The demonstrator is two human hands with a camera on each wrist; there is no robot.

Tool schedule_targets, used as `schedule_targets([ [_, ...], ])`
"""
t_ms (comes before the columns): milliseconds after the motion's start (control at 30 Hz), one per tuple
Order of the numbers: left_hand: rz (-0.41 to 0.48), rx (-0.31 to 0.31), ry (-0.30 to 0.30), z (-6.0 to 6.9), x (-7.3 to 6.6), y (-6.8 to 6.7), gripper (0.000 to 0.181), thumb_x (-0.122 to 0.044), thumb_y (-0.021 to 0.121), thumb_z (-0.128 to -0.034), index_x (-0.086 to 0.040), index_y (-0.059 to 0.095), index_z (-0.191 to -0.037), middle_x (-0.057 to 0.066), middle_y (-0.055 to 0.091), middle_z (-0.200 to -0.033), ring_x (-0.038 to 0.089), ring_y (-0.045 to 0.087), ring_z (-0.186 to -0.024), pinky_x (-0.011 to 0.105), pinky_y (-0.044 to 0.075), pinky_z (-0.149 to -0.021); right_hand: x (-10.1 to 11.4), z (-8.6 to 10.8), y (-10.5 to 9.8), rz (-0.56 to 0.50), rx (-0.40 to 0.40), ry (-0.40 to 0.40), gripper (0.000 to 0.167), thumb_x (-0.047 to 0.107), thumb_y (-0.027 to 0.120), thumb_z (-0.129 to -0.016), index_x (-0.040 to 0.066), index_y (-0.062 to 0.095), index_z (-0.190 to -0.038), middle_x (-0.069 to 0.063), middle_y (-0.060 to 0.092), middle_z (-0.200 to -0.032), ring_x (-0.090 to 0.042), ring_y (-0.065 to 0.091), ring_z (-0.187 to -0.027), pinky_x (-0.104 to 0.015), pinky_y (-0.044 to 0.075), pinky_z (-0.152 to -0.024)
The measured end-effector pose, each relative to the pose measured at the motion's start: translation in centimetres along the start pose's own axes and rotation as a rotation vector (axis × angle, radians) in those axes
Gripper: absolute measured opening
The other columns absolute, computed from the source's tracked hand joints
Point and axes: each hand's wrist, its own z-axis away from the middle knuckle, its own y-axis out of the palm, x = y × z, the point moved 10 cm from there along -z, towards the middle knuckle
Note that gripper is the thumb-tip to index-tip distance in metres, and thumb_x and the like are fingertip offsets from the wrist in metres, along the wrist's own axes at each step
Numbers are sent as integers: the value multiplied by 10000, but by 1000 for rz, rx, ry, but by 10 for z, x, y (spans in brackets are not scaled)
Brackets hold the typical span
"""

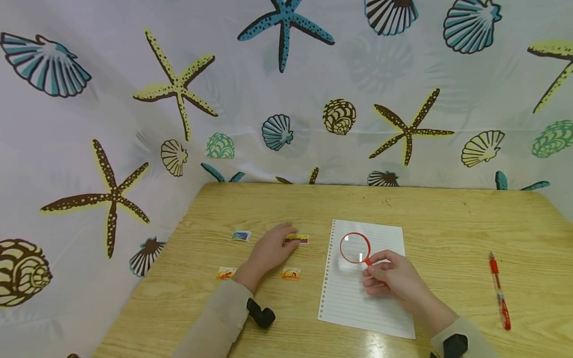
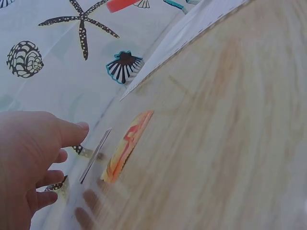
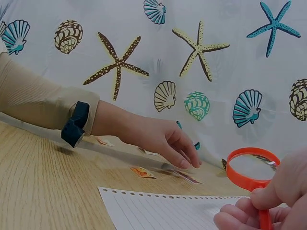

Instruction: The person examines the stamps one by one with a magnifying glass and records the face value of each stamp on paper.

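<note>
My left hand [image 1: 270, 249] reaches over a small yellow and dark-red stamp [image 1: 303, 239] on the table. In the left wrist view the thumb and fingers are loosely bent and spread, with a gap between the thumb and that stamp [image 2: 97, 153]. My right hand [image 1: 396, 277] pinches the red handle of a magnifying glass [image 1: 355, 247]. Its round lens is held above a sheet of lined paper [image 1: 358, 308]. Beside the left hand lie a blue stamp [image 1: 241, 235] and two orange ones, one stamp [image 1: 291, 273] right of the wrist, another stamp [image 1: 226, 273] left of it.
A red pen [image 1: 500, 291] lies on the wooden table [image 1: 447, 214], right of the paper. A white curtain [image 1: 304, 154] printed with shells and starfish hangs behind the table and along its left side.
</note>
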Motion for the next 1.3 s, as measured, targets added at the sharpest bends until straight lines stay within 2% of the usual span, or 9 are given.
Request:
schedule_targets([
  [233,-38,-28,102,5,-31,-1,315,-281,591,-925,-107,633,-1185,85,404,-1427,270,337,-1324,437,345,-1035,4,10,-26,-19,-49,5,235,-7,524,-925,-67,420,-1127,-171,628,-899,-241,659,-726,-389,562,-675],
  [367,-63,-19,157,9,-47,2,318,-267,586,-928,-99,624,-1195,114,404,-1423,287,306,-1340,441,309,-1058,4,14,-42,-46,-69,2,255,3,538,-923,-66,418,-1136,-142,629,-887,-235,659,-741,-383,561,-692],
  [467,-50,25,206,14,-59,8,346,-278,584,-927,-88,607,-1215,144,392,-1425,328,290,-1342,470,302,-1056,4,17,-53,-73,-81,-3,270,10,551,-920,-59,414,-1142,-114,632,-873,-219,659,-754,-382,558,-709],
  [633,-58,141,274,21,-75,23,394,-306,566,-932,-96,581,-1266,126,363,-1448,353,245,-1355,491,272,-1066,3,24,-73,-107,-110,14,289,24,557,-924,-38,403,-1160,-100,648,-884,-202,664,-758,-381,556,-720],
  [900,-119,240,374,28,-95,41,424,-312,598,-912,-130,569,-1293,110,417,-1416,353,272,-1344,449,246,-1089,2,31,-106,-144,-134,6,252,20,556,-924,-7,412,-1128,-82,670,-887,-237,681,-796,-410,545,-749],
  [1100,-73,320,372,33,-101,49,444,-309,620,-901,-160,554,-1314,72,370,-1449,328,207,-1373,453,214,-1100,-3,38,-124,-162,-164,30,336,17,530,-937,-38,355,-1217,-84,660,-887,-240,680,-804,-418,540,-760],
  [1300,-67,339,385,37,-105,52,417,-302,632,-895,-147,586,-1280,82,382,-1437,335,228,-1365,465,194,-1104,-9,42,-138,-150,-226,74,391,36,515,-948,-71,325,-1272,-87,657,-875,-237,679,-797,-413,540,-762],
])
